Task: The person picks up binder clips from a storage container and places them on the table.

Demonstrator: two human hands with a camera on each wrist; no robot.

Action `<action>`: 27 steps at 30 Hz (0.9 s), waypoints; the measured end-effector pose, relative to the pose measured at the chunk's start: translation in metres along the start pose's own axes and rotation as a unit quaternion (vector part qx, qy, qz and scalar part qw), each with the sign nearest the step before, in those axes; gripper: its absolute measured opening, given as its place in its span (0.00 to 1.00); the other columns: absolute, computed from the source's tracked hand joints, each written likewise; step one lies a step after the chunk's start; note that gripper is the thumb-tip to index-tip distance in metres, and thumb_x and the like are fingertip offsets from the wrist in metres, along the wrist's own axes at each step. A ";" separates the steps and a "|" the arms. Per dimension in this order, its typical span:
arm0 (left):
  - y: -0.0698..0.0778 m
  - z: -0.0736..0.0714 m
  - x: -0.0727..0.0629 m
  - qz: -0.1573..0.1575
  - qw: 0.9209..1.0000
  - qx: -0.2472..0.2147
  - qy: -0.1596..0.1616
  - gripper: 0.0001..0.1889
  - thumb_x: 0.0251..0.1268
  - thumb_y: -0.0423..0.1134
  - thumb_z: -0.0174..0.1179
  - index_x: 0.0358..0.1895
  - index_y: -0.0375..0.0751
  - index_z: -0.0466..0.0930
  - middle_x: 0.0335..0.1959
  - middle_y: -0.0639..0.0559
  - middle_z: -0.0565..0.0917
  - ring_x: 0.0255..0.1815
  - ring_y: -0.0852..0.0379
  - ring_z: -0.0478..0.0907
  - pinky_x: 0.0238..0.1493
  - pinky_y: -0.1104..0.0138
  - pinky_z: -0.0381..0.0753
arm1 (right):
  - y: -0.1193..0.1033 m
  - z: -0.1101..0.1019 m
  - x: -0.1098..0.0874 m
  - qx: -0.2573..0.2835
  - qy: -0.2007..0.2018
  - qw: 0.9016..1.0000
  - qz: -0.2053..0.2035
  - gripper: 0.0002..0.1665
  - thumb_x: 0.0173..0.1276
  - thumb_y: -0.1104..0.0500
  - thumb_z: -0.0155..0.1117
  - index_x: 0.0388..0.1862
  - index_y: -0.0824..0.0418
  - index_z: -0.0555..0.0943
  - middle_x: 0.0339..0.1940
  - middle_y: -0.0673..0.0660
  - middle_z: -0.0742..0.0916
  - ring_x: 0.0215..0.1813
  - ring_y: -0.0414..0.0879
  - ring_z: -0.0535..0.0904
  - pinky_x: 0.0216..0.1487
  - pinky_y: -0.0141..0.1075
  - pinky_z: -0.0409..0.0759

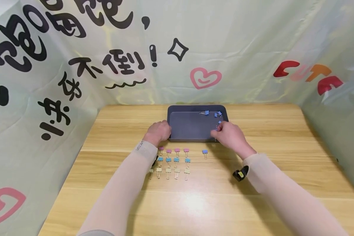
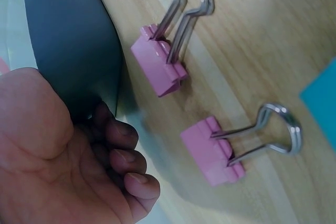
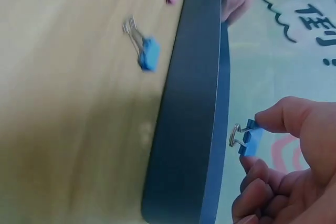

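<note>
My left hand (image 1: pixel 160 131) grips the left side of a dark grey tray (image 1: pixel 184 127), its fingers curled at the tray's corner in the left wrist view. Over the tray's front right part is my right hand (image 1: pixel 231 135). It pinches a blue binder clip (image 3: pixel 252 139) by its two ends, between thumb and forefinger. Several more blue binder clips (image 1: pixel 206 112) lie in the tray's right part. A single blue binder clip (image 3: pixel 149 54) rests on the table in front of the tray. Pink binder clips (image 2: pixel 159 61) lie close to my left hand.
On the wooden table (image 1: pixel 177 205), rows of pink clips (image 1: pixel 177 150), light blue clips (image 1: pixel 176 160) and pale yellow clips (image 1: pixel 168 171) lie in front of the tray. A printed cloth (image 1: pixel 242 49) stands behind the table and at both sides.
</note>
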State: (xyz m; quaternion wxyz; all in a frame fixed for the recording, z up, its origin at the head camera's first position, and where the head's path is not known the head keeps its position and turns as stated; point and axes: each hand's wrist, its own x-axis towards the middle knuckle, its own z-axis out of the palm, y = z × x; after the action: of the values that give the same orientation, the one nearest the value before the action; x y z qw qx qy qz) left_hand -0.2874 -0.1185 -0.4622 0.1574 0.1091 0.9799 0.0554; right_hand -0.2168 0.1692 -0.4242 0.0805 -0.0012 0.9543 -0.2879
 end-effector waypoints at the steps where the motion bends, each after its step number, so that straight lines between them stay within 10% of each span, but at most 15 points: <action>1: 0.000 0.000 0.000 0.001 1.000 0.000 0.000 0.26 0.88 0.45 0.35 0.68 0.27 0.71 0.62 0.33 0.82 0.64 0.36 0.81 0.68 0.49 0.78 | 0.001 0.002 -0.005 0.010 -0.006 1.000 0.001 0.16 0.69 0.48 0.61 0.26 0.56 0.73 0.20 0.49 0.75 0.25 0.45 0.69 0.29 0.38 0.67; 27: -0.001 -0.001 -0.002 0.004 1.000 -0.002 -0.012 0.27 0.88 0.45 0.34 0.73 0.28 0.68 0.67 0.34 0.80 0.68 0.36 0.78 0.71 0.49 0.76 | 0.019 0.050 -0.035 -0.067 0.005 0.996 0.065 0.13 0.62 0.48 0.62 0.25 0.54 0.76 0.22 0.51 0.80 0.26 0.49 0.77 0.24 0.43 0.69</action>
State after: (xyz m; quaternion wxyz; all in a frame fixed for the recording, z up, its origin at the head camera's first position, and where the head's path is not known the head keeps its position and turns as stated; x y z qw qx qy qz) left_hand -0.2863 -0.1197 -0.4607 0.1690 0.1133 0.9774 0.0570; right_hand -0.1741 0.1591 -0.4703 0.0938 0.0571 0.9699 -0.2173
